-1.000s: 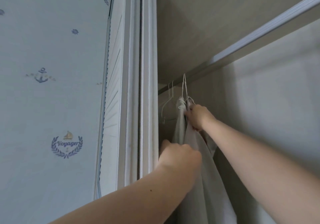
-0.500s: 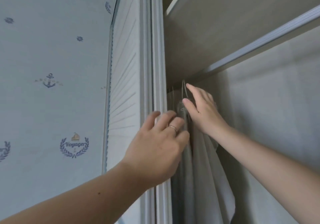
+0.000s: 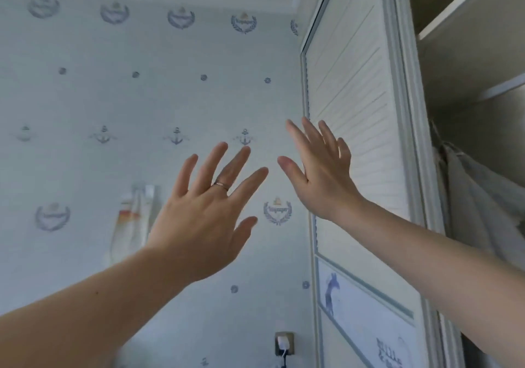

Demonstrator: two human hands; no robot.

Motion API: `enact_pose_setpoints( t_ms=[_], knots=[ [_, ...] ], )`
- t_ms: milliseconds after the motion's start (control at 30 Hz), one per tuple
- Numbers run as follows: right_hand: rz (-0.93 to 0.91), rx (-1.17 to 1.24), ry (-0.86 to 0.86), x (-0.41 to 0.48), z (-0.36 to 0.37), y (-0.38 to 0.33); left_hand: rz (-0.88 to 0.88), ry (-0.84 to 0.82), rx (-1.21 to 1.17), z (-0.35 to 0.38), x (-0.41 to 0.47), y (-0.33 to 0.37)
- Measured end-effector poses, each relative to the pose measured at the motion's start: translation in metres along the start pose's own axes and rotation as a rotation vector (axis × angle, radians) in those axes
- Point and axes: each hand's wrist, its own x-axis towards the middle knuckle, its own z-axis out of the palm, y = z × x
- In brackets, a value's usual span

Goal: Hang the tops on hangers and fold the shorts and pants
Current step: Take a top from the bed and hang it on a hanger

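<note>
Where the wardrobe (image 3: 468,55) stands open at far right, a pale top (image 3: 468,197) hangs lengthwise straight down, its left edge hidden by the slatted door (image 3: 355,97). The left hand (image 3: 204,217) (ring on one finger) and right hand (image 3: 321,180) are raised well apart from it, fingers spread, holding nothing, before anchor-patterned wallpaper (image 3: 113,97).

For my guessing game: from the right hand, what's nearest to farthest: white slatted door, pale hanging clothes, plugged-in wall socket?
1. White slatted door, just behind the right hand.
2. Pale hanging clothes, off to the right.
3. Plugged-in wall socket, low down, left.
</note>
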Motion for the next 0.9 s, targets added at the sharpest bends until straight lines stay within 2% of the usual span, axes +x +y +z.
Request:
enact_pose_setpoints(
  t_ms=[200,433,733,900],
  knots=[
    [-0.207,0.256,-0.136,-0.009,0.064,-0.204,-0.126,-0.198,0.199,-0.081,-0.135,-0.139],
    [-0.465,0.518,-0.264,-0.035,0.115,-0.422,-0.368,-0.434,0.495,-0.171,-0.280,-0.266],
    [-0.760,0.737,-0.380,-0.117,0.195,-0.652,-0.745,-0.676,0.656,-0.241,-0.492,-0.356],
    [-0.877,0.866,-0.520,-0.178,0.248,-0.762,-1.016,-0.817,0.741,-0.262,-0.607,-0.377]
  ],
)
